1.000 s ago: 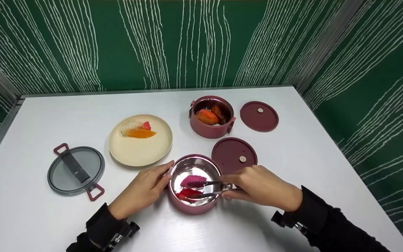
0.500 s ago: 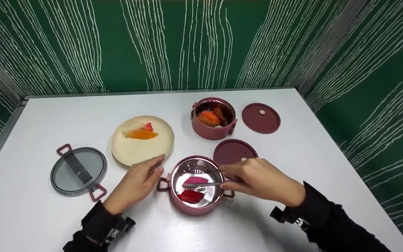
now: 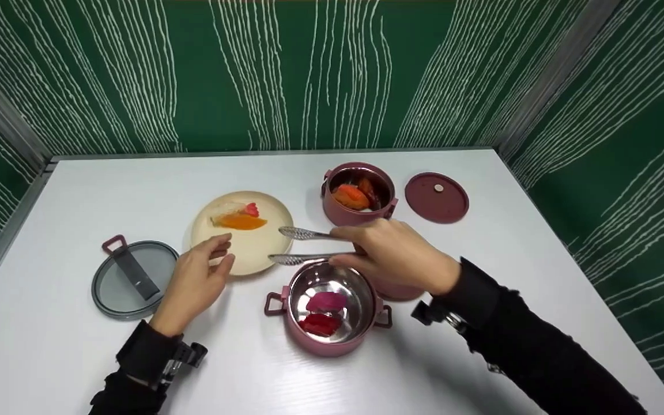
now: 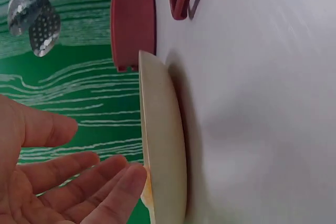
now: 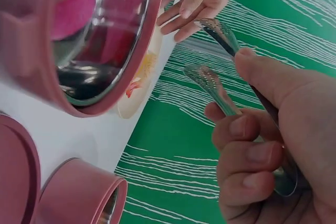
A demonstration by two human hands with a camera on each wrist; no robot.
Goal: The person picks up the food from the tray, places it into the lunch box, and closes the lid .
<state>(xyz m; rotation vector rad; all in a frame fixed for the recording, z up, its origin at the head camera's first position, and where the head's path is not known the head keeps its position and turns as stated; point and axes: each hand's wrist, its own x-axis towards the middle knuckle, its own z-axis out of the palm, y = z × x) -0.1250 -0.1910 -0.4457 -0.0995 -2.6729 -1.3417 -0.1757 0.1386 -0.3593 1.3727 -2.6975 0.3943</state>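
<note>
My right hand (image 3: pixel 392 251) grips metal tongs (image 3: pixel 306 257) above the far rim of the near pink pot (image 3: pixel 332 346). The tongs' perforated tips are spread, with nothing between them. Inside that steel-lined pot lie a magenta piece (image 3: pixel 326 301) and a dark red piece (image 3: pixel 320 324). Fingers loosely bent, my left hand (image 3: pixel 196 279) hovers by the near left rim of the cream plate (image 3: pixel 251 253) and holds nothing. On the plate are a pale shrimp-like piece with a red tail (image 3: pixel 251 210) and an orange piece (image 3: pixel 242 222).
A second pink pot (image 3: pixel 355 214) behind holds orange and brown food pieces. One maroon lid (image 3: pixel 437 197) lies right of it; another maroon lid (image 3: pixel 401 291) is mostly hidden under my right hand. A grey lid (image 3: pixel 136 279) with handles lies at left.
My left hand has let go of the near pot and moved left toward the plate. My right hand has lifted the tongs out of the pot and away, with tips apart.
</note>
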